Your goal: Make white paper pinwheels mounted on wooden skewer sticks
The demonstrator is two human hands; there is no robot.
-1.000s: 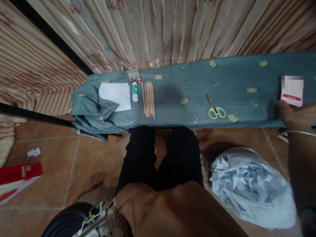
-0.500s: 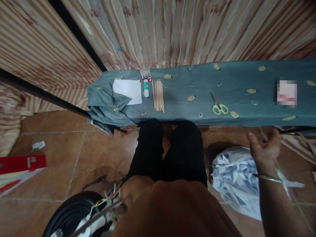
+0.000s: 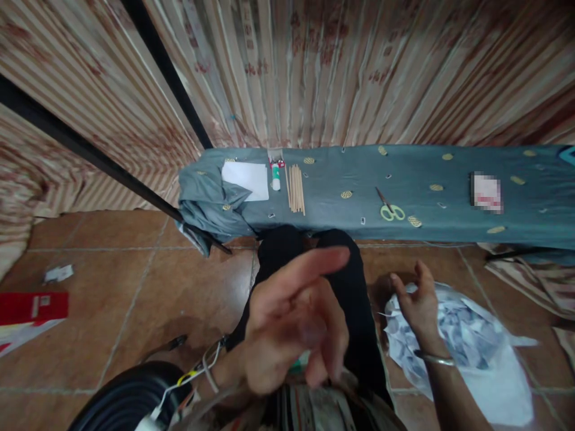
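At near centre, the left hand [image 3: 296, 323] was half-curled, its hold impossible to tell through blur. Farther right, the right hand [image 3: 420, 305], thumb and fingers apart, appeared over the bag [image 3: 507, 389] of scraps [image 3: 467, 332]; lifting the bracelet [image 3: 438, 359] clear would best avoid snagging.

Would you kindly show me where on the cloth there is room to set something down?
There is bare patterned cloth between the wooden sticks and the scissors, and again between the scissors and the pixelated item on the right. The left end is crowded: white paper, a green-and-white tube and the sticks lie close together.
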